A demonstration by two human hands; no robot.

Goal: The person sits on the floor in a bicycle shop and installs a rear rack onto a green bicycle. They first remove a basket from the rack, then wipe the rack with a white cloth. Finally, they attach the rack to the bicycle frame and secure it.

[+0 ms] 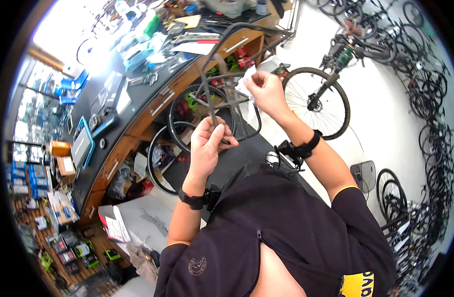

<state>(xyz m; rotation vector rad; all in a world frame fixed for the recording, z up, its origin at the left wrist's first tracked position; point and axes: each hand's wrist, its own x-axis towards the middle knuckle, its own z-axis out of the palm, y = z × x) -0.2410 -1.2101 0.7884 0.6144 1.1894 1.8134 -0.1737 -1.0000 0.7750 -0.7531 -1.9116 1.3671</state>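
Note:
A black tubular metal frame, which looks like a bicycle luggage rack (205,64), is held up in front of me. My left hand (209,141) is closed around its lower tube, the thumb lying along the near side. Pinched in my right hand (267,91) is a crumpled white cloth or tissue (245,85), close to the rack's right side. Whether the cloth touches the tube I cannot tell. Behind the rack, its flat middle plate and bars overlap the wheels and bench, so part of its outline is hard to make out.
A long dark workbench (138,106) with wooden drawers curves along the left, crowded with tools and plastic bags. Bicycle wheels (155,163) lean beneath it. A bicycle front wheel (317,101) stands to the right on the pale floor. Many bicycles (430,148) line the right wall.

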